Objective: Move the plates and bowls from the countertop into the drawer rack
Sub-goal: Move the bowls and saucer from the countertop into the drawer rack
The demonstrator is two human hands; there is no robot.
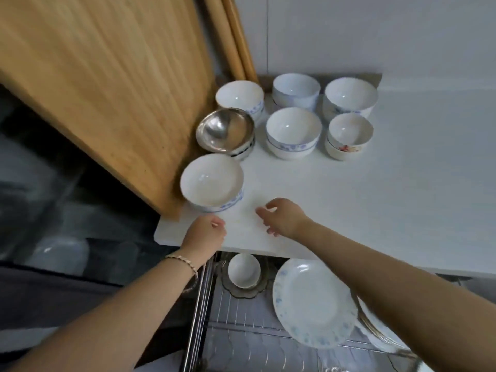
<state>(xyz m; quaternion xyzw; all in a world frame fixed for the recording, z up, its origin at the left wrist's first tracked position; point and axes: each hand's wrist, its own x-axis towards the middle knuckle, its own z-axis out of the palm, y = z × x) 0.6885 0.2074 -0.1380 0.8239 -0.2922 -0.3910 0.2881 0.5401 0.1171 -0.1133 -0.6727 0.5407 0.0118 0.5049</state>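
Observation:
Several white bowls stand on the white countertop (375,197). The nearest is a blue-patterned bowl (212,182) at the counter's left front corner. Behind it a steel bowl (225,128) sits on top of another bowl. My left hand (205,233) is just below the nearest bowl with fingers curled, holding nothing. My right hand (284,217) hovers over the counter to the bowl's right, fingers apart and empty. Below the counter edge the wire drawer rack (241,318) holds a large blue-flowered plate (314,302), more plates behind it and a small white bowl (244,269) on a glass dish.
A big wooden board (107,84) leans at the left, touching the counter's left edge beside the bowls. Wooden rolling pins (233,36) stand in the back corner. White wall tiles rise behind. Stacked bowls (294,132) and a red-flowered bowl (349,136) stand mid-counter.

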